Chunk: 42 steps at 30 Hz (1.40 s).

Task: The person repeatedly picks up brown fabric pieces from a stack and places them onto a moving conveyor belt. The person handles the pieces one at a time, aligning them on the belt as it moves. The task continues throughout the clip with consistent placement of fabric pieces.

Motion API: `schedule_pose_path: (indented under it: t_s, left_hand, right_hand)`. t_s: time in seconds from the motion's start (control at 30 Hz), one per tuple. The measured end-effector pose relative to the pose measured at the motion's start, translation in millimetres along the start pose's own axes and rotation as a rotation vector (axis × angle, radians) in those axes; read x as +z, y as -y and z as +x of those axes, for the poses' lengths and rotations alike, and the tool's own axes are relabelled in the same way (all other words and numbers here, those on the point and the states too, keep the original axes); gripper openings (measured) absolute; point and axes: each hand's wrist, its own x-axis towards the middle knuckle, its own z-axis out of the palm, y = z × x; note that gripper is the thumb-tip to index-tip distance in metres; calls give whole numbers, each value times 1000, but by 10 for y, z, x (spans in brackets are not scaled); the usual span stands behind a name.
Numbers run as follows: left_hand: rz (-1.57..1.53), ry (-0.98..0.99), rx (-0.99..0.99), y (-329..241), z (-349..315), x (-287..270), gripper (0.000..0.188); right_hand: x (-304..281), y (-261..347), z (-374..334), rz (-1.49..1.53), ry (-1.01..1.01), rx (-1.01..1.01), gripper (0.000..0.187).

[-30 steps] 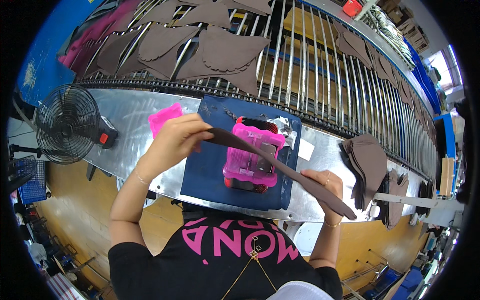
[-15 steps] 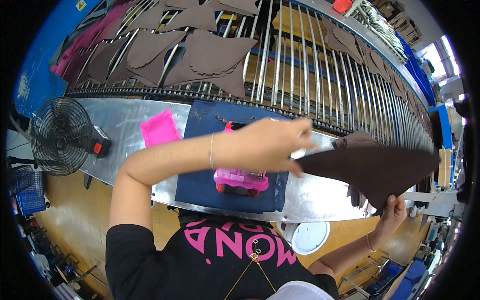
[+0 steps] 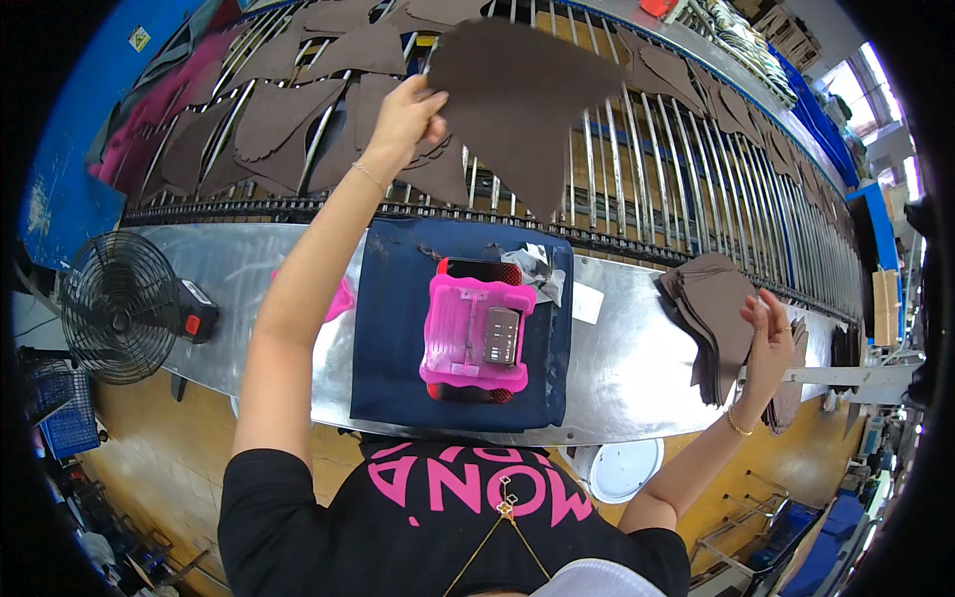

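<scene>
A flat, matte dark-brown panel, broad at the top and tapering to a blurred lower point, hangs in the air over the rod conveyor. The left hand pinches its left edge between thumb and fingers, the arm stretched forward. The right hand, elbow bent, holds nothing, fingers loosely curled just beside a stack of brown pieces on the metal table.

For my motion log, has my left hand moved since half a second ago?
Yes: judged against the dark blue mat, the left hand has moved forward and leftward, from near the mat's right edge to over the metal-rod conveyor.
</scene>
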Motion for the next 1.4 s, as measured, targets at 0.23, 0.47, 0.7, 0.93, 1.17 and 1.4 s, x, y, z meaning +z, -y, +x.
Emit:
schedule_pose_path:
  t_s: [0.23, 0.47, 0.7, 0.93, 1.17, 1.4]
  left_hand:
    - [0, -254, -190, 956, 332, -858, 35]
    - [113, -320, -258, 1135, 297, -1167, 12]
    - [401, -313, -126, 1116, 282, -1329, 70]
    - [620, -224, -20, 558, -82, -1080, 74]
    - [579, -97, 10, 77, -437, -514, 65]
    - [536, -18, 17, -93, -659, -246, 60]
  right_hand:
    - [-393, -872, -213, -47, -92, 186, 27]
    - [-479, -1219, -374, -133, -119, 266, 27]
    - [-561, -1765, -350, -779, -175, 256, 39]
    - [-575, -2133, -144, -899, -272, 646, 58]
    - [-545, -1955, -150, -911, -339, 729, 57]
    - [-554, -1860, -55, -957, -321, 642, 55]
